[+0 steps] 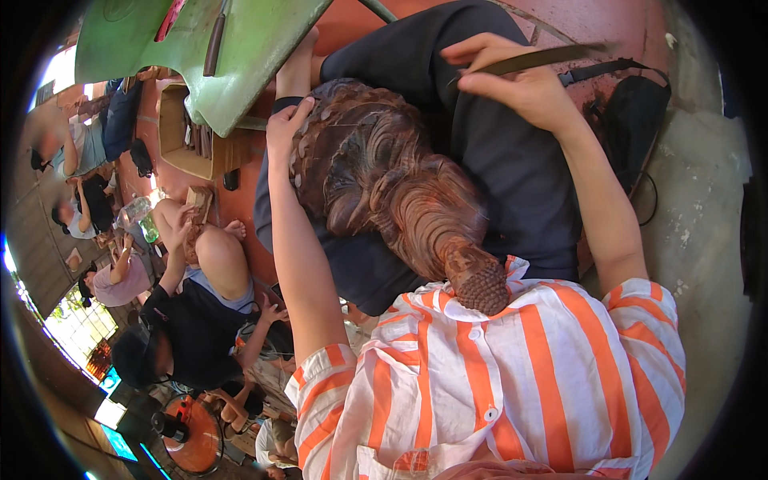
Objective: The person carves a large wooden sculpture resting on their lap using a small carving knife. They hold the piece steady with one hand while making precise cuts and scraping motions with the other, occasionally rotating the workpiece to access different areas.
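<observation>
The dark-trousered lap (520, 176) takes up the most room from where I stand, and beyond it a green worktop (132, 48) juts in at the upper left. The brown wood carving (416, 192) lies aslant across the lap, base by the left edge, head over the collar of the striped shirt (512, 360). A box (166, 136) of slim sticks stands below the worktop's lower corner. The left hand (286, 128) lies at the rim of the carving's base, fingers partly bent; I cannot tell how firmly it holds. The right hand (512, 80) pinches a flat dark strip (552, 60) between thumb and fingers, up near the lap's far edge and apart from the carving. The strip's tip blurs, so I can't say whether it is a file or a blade. Smaller still, a dark-handled tool (214, 44) rests on the worktop, inward of its right edge. As I judge it, the left palm should press the base down into the lap so the carving cannot roll, with the strip kept flat, its strokes short and light over the carved folds, and its tip clear of the left fingers.
</observation>
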`<state>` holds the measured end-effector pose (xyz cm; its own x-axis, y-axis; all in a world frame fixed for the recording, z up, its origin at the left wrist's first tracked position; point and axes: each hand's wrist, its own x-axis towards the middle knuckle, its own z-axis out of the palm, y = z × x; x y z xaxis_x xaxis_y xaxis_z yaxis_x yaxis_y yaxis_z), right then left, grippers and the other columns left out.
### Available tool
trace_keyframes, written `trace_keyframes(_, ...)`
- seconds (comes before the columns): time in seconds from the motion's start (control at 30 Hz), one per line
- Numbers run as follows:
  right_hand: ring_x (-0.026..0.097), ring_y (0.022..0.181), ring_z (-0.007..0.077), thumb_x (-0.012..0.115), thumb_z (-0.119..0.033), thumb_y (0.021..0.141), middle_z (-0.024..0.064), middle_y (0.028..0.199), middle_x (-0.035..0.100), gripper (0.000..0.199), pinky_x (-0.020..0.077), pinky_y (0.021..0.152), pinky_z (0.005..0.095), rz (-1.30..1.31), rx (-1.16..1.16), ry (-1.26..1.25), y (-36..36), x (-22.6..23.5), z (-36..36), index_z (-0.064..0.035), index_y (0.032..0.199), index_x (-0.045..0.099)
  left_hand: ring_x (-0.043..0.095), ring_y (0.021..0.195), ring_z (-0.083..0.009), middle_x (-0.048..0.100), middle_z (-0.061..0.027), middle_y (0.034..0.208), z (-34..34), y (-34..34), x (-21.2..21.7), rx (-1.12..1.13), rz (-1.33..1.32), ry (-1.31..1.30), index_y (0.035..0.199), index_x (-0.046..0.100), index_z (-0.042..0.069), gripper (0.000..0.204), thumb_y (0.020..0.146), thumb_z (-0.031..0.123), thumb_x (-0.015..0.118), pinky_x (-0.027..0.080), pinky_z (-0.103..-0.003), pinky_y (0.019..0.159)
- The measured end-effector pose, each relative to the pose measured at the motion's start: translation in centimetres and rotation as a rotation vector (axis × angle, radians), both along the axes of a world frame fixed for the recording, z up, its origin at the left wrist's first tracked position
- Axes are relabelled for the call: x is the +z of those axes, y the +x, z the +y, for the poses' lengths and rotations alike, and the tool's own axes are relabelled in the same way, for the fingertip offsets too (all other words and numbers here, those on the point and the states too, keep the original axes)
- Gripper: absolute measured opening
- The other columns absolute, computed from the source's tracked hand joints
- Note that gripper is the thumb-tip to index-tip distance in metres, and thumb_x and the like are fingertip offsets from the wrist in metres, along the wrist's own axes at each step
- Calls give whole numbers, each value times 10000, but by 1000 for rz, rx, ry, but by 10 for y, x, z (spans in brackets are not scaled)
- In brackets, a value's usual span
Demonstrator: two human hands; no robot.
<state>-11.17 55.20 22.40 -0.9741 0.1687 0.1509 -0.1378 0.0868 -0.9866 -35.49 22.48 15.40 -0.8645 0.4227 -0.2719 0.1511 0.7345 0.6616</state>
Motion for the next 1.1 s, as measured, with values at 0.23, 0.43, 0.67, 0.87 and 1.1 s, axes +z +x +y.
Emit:
trace_keyframes(0.23,596,1018,206,744,-177,793,108,1193,595,196,458,872,314,-191,417,127,-41,-6,-38,-1,825,663,330,560,-110,334,-2,560,3,4,0,17,21,-3,627,529,-19,581,800,514,685,319,-297,522)
trace_keyframes(0.43,627,962,188,762,-173,788,99,1115,639,232,483,865,321,-337,461,152,-50,-9,-45,-3,903,654,353,566,-118,368,-24,553,3,3,0,-17,16,0,645,539,-22,588,799,529,669,345,-306,543)
trace_keyframes(0.67,630,952,163,763,-161,791,77,1056,655,295,487,871,315,-292,523,125,-52,-12,-42,1,1002,634,417,575,-105,460,-20,559,11,12,15,-14,6,-25,696,634,-16,550,792,524,677,381,-280,570)
trace_keyframes(0.87,625,969,156,739,-142,805,78,986,679,202,488,855,313,-287,469,90,-54,-10,-39,3,914,649,461,598,-94,539,-18,590,12,13,20,16,-45,-43,764,686,-6,522,790,515,684,409,-269,606)
trace_keyframes(1.1,617,905,117,639,-132,883,48,947,686,190,488,838,255,-154,64,43,-38,-3,-23,-2,1013,688,488,600,-121,555,-34,601,8,12,15,17,-34,-39,776,693,0,546,783,546,670,423,-285,628)
